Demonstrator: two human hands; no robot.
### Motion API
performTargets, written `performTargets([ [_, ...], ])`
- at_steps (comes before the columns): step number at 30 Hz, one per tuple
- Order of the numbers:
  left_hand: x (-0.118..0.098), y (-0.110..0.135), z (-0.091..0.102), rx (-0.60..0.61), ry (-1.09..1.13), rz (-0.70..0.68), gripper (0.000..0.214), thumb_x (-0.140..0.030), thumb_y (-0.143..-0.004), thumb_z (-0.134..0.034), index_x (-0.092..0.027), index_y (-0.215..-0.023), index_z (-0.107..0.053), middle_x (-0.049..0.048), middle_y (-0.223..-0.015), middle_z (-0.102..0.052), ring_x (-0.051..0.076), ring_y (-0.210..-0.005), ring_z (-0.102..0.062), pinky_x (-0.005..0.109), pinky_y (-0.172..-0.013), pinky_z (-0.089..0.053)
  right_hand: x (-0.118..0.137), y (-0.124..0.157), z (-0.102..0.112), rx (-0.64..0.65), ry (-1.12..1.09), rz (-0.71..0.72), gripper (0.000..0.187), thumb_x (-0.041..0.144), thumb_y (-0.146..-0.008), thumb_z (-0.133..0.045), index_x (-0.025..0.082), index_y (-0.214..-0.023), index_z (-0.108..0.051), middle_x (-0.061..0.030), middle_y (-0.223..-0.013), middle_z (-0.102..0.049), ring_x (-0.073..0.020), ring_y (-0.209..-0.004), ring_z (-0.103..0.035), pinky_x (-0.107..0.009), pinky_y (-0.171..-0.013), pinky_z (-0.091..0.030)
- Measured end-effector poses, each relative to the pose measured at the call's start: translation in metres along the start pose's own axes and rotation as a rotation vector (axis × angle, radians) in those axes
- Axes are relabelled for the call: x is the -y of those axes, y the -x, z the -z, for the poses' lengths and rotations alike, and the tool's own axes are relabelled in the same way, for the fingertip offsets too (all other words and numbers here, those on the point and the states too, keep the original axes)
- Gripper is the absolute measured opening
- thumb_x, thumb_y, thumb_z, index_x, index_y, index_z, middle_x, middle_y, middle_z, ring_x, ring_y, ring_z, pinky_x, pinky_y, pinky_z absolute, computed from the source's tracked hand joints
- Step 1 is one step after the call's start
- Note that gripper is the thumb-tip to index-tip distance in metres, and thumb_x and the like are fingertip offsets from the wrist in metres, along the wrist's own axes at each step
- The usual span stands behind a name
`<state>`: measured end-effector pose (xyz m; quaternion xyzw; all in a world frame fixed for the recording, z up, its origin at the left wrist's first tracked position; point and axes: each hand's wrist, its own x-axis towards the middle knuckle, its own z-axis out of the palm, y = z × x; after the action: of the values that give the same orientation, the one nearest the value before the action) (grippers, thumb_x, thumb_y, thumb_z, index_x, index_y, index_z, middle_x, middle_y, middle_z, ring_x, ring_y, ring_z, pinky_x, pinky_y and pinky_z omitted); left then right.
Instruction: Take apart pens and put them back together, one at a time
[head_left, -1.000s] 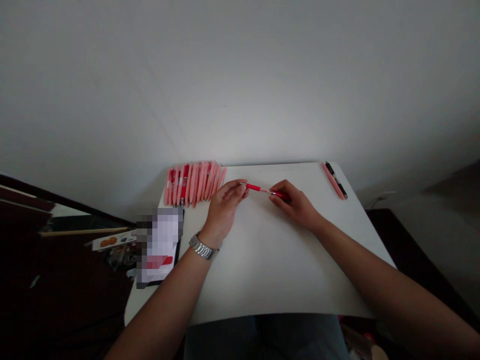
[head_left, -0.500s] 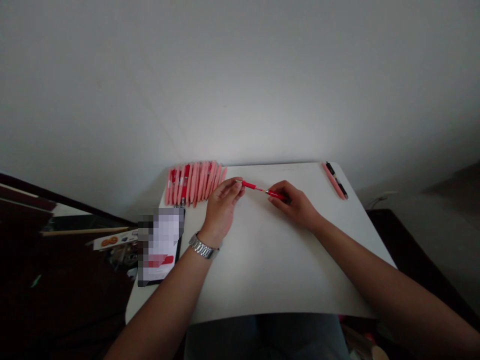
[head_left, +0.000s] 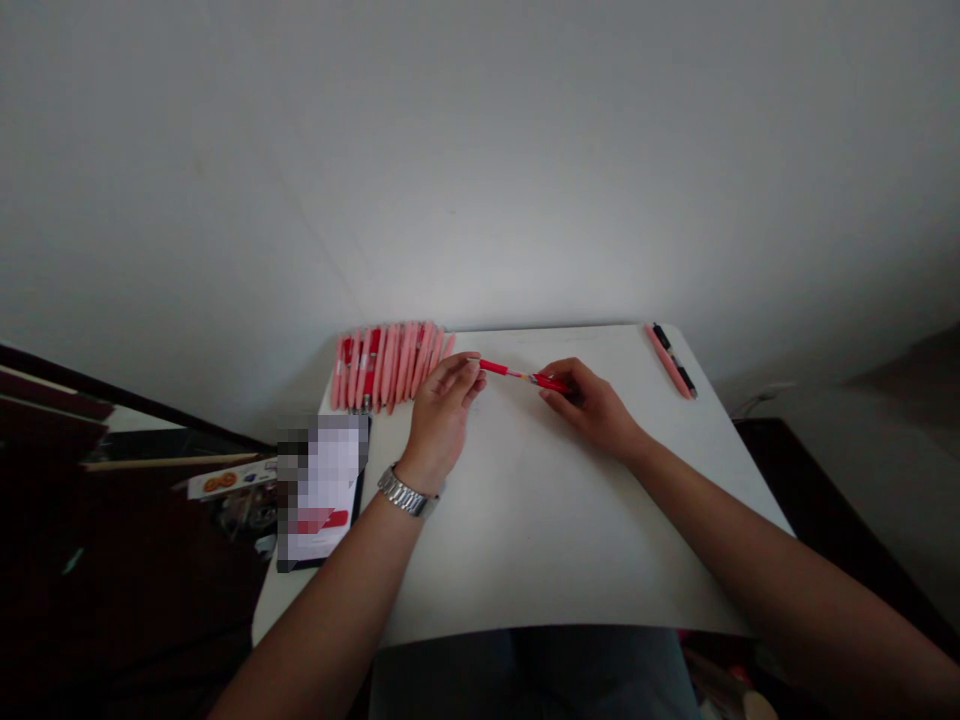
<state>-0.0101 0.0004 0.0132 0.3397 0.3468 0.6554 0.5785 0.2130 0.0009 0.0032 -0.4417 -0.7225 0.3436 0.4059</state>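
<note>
A thin red pen (head_left: 517, 374) is held level just above the white table (head_left: 540, 540), between both hands. My left hand (head_left: 442, 410), with a metal watch on its wrist, pinches the pen's left end with closed fingers. My right hand (head_left: 589, 405) grips the pen's right end, fingers curled round it. A row of several pink and red pens (head_left: 386, 362) lies side by side at the table's back left corner, just left of my left hand.
A pink pen and a black pen (head_left: 671, 360) lie together at the table's back right corner. A blurred card on a dark holder (head_left: 319, 490) sits at the left edge. A pale wall rises behind; dark furniture stands to the left and right.
Both hands have shifted the pen slightly left and toward the wall, closer to the row of pens. The grip on both ends is unchanged.
</note>
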Motion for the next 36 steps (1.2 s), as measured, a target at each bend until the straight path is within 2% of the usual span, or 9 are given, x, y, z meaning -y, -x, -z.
performTargets([
  [7, -0.0035, 0.003, -0.0036, 0.029, -0.009, 0.008, 0.022, -0.03, -0.077, -0.086, -0.021, -0.095, -0.078, 0.0016, -0.104, -0.072, 0.011, -0.09, -0.067, 0.026, -0.091, -0.055, 0.0067, 0.0002, 0.004, 0.034, 0.051, 0.0, 0.032, 0.048, -0.104, -0.047, 0.02, -0.105, -0.064, -0.0003, -0.076, -0.056, -0.0143, -0.066, -0.048, -0.029, -0.061, -0.037],
  [12, -0.0012, 0.0006, 0.0004, -0.003, -0.009, -0.017, 0.024, -0.033, -0.078, -0.085, -0.022, -0.097, -0.075, 0.0015, -0.104, -0.073, 0.011, -0.091, -0.068, 0.028, -0.092, -0.054, 0.0019, 0.0009, 0.0011, 0.006, 0.01, -0.02, 0.037, 0.048, -0.097, -0.061, 0.023, -0.123, -0.056, 0.0005, -0.082, -0.057, -0.0147, -0.068, -0.051, -0.028, -0.062, -0.041],
  [17, -0.0012, -0.0004, 0.0012, -0.006, -0.011, -0.01, 0.026, -0.034, -0.078, -0.086, -0.022, -0.098, -0.075, 0.0021, -0.105, -0.073, 0.01, -0.089, -0.068, 0.027, -0.091, -0.054, -0.0015, 0.0002, 0.0002, -0.02, 0.005, -0.024, 0.031, 0.048, -0.096, -0.061, 0.023, -0.113, -0.057, -0.001, -0.084, -0.06, -0.0151, -0.069, -0.051, -0.028, -0.063, -0.041],
  [21, -0.0025, 0.0008, -0.0008, 0.004, -0.017, -0.005, 0.024, -0.034, -0.077, -0.086, -0.022, -0.096, -0.076, 0.0024, -0.105, -0.073, 0.011, -0.09, -0.067, 0.026, -0.09, -0.055, 0.003, 0.0004, 0.0034, 0.004, 0.033, -0.033, 0.03, 0.049, -0.101, -0.052, 0.02, -0.106, -0.06, 0.0009, -0.075, -0.054, -0.0137, -0.064, -0.045, -0.028, -0.059, -0.035],
  [25, -0.0018, 0.0009, -0.0004, 0.026, -0.013, -0.018, 0.021, -0.032, -0.08, -0.084, -0.021, -0.096, -0.077, 0.0025, -0.107, -0.073, 0.011, -0.094, -0.067, 0.026, -0.091, -0.055, 0.0049, 0.0012, 0.0043, 0.038, 0.009, -0.023, 0.035, 0.051, -0.104, -0.044, 0.02, -0.099, -0.061, 0.0012, -0.073, -0.051, -0.0132, -0.064, -0.044, -0.028, -0.059, -0.035],
  [30, -0.0006, 0.0001, 0.0015, -0.006, 0.002, -0.015, 0.022, -0.032, -0.079, -0.084, -0.022, -0.097, -0.075, 0.0016, -0.104, -0.073, 0.011, -0.091, -0.067, 0.026, -0.091, -0.054, 0.0006, 0.0007, 0.001, -0.027, 0.025, -0.018, 0.033, 0.05, -0.097, -0.06, 0.023, -0.116, -0.058, 0.0014, -0.077, -0.055, -0.0146, -0.065, -0.048, -0.028, -0.059, -0.038],
  [36, -0.0008, -0.0002, 0.0008, -0.025, 0.01, -0.012, 0.023, -0.032, -0.077, -0.086, -0.022, -0.095, -0.076, 0.0007, -0.104, -0.072, 0.009, -0.088, -0.067, 0.026, -0.09, -0.054, 0.0006, -0.0003, 0.0004, -0.026, 0.027, -0.023, 0.03, 0.05, -0.096, -0.061, 0.022, -0.107, -0.061, -0.0015, -0.08, -0.061, -0.0155, -0.066, -0.052, -0.029, -0.06, -0.04],
])
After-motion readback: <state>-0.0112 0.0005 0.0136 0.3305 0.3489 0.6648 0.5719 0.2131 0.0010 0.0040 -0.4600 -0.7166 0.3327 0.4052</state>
